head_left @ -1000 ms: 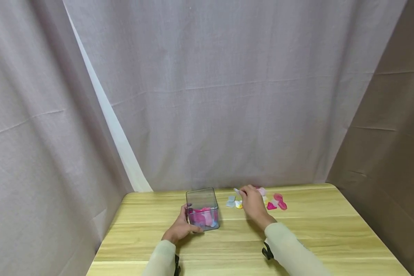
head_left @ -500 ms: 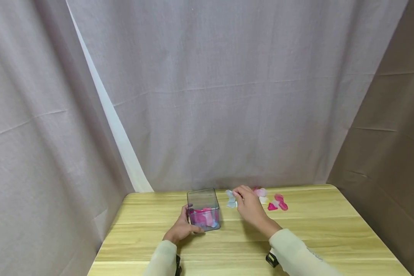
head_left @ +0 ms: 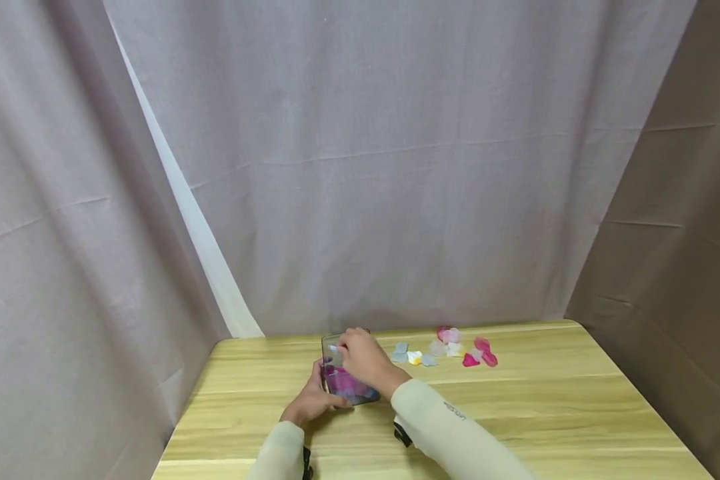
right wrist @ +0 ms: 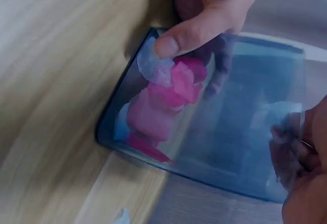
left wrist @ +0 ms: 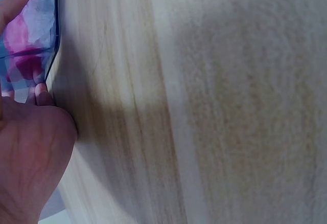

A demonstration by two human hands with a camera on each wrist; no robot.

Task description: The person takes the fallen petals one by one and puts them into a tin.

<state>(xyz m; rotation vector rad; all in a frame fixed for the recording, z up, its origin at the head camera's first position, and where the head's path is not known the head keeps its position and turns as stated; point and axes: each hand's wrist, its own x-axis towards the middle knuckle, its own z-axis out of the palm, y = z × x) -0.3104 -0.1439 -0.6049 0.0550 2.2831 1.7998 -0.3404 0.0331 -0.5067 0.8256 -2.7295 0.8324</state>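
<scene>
A clear, smoky plastic box (head_left: 360, 402) stands on the table, partly filled with pink, magenta and pale blue fabric petals (right wrist: 148, 116). My left hand (head_left: 312, 401) grips its near left corner, thumb along the front wall and fingers on the side. Over the box's opening, my right hand (head_left: 366, 360) pinches a pale petal (head_left: 334, 349) between thumb and fingertips. Through the box wall, the right wrist view shows that petal whitish and blurred. My right hand covers much of the opening in the head view.
Loose petals lie to the right of the box: pale blue petals (head_left: 400, 353), a white and yellow petal (head_left: 415, 358), and pink petals (head_left: 486, 350) farther right. The wooden table (head_left: 552, 387) reaches back to a grey curtain (head_left: 396, 200).
My right hand has moved left from above the loose petals to over the box, carrying a pale petal. My left hand keeps its hold on the box.
</scene>
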